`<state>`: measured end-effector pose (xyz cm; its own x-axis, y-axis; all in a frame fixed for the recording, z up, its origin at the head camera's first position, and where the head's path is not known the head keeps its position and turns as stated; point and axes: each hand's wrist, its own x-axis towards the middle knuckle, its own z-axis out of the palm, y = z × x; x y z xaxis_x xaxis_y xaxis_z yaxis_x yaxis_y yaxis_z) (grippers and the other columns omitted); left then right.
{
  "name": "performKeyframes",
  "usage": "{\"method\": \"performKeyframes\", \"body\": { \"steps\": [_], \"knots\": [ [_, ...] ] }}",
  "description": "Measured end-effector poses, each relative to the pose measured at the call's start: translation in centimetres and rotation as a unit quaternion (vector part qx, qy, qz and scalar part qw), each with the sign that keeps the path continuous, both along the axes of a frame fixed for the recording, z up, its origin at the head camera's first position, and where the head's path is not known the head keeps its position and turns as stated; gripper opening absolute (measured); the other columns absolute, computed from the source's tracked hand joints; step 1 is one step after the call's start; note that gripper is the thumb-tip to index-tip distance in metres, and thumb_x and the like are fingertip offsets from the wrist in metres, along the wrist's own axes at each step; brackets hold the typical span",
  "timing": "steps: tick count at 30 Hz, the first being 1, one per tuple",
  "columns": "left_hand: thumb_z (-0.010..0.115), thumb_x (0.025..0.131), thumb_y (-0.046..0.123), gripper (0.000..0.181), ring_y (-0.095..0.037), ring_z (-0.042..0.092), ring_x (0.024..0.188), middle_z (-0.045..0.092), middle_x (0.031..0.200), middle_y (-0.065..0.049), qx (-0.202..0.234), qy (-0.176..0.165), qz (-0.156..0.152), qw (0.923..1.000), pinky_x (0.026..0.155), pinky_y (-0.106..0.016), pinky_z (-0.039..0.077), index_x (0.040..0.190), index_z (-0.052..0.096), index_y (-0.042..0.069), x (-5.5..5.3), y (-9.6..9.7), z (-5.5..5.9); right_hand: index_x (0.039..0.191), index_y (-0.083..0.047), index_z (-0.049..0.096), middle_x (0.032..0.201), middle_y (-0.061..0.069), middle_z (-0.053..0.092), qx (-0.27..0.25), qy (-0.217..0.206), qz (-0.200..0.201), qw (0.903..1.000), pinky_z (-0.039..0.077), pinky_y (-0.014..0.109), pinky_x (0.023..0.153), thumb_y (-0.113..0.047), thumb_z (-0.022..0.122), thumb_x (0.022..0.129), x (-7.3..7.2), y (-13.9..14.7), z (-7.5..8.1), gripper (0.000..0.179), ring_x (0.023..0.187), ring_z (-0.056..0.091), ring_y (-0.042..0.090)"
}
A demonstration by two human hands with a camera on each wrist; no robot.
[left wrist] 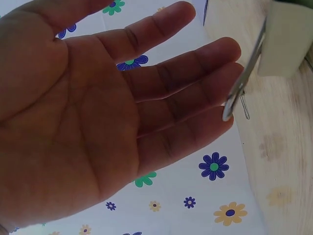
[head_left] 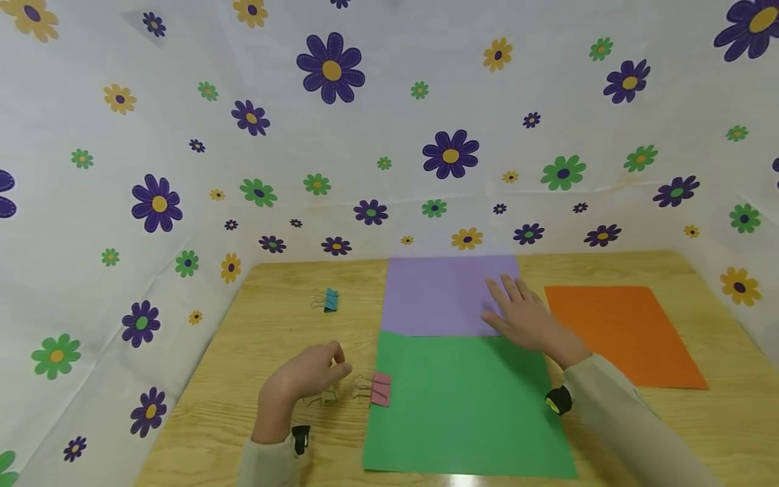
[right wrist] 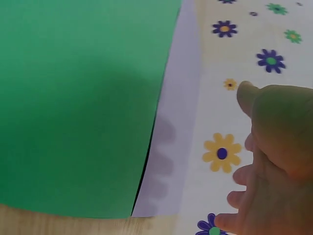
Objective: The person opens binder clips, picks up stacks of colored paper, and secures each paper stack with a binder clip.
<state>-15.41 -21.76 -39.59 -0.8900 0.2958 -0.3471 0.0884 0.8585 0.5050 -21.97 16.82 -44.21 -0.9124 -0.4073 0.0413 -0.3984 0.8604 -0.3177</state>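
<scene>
My right hand [head_left: 526,318] hovers over the right side of a purple sheet of paper [head_left: 438,291], fingers straight and a little spread, casting a shadow. In the right wrist view, a green sheet [right wrist: 83,98] overlaps one edge of the purple one. At the left, my left hand [head_left: 304,372] hangs above the table with relaxed fingers and a bare palm [left wrist: 73,112]. A yellow binder clip [head_left: 328,395] lies just under it. To its right, a pink binder clip [head_left: 381,389] sits at the green sheet's left edge; whether it grips the paper I cannot tell.
A blue binder clip [head_left: 331,299] lies farther back on the wooden table [head_left: 243,338]. By my left wrist is a black clip [head_left: 301,438]. An orange sheet [head_left: 621,331] lies on the right. Flowered white cloth [head_left: 389,122] surrounds the back and sides.
</scene>
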Motion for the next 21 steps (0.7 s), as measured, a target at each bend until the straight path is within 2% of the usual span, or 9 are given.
{"method": "performKeyframes", "body": {
  "steps": [5, 10, 21],
  "knots": [
    [0.056, 0.101, 0.021, 0.019, -0.018, 0.051, 0.068, 0.064, 0.085, -0.008, 0.001, 0.000, -0.002, 1.0000, 0.061, -0.034, 0.042, 0.106, 0.059, 0.003, 0.1, 0.0, 0.1, 0.157, -0.002, 0.019, 0.161, 0.031, 0.008, 0.028, -0.024, -0.006, 0.9993, 0.013, 0.069, 0.113, -0.041, 0.039, 0.106, -2.3, -0.9, -1.0, 0.067, 0.146, 0.006, 0.054],
    [0.055, 0.101, 0.021, 0.019, -0.019, 0.052, 0.070, 0.065, 0.089, -0.009, 0.001, -0.007, 0.004, 1.0000, 0.062, -0.035, 0.043, 0.106, 0.060, 0.004, 0.1, -0.2, 0.0, 0.157, -0.002, 0.018, 0.161, 0.031, 0.007, 0.050, -0.037, -0.022, 0.9978, 0.010, 0.067, 0.115, -0.041, 0.038, 0.106, -4.0, -1.4, -1.8, 0.067, 0.146, 0.006, 0.053],
    [0.056, 0.101, 0.020, 0.017, -0.018, 0.052, 0.070, 0.064, 0.087, -0.007, -0.001, -0.006, 0.003, 1.0000, 0.062, -0.034, 0.043, 0.106, 0.060, 0.005, -0.1, -0.4, -0.3, 0.158, -0.004, 0.017, 0.161, 0.030, 0.001, 0.076, -0.057, -0.022, 0.9952, 0.004, 0.066, 0.116, -0.045, 0.037, 0.105, -5.4, -1.4, -3.6, 0.070, 0.147, -0.001, 0.051]
  ]
}}
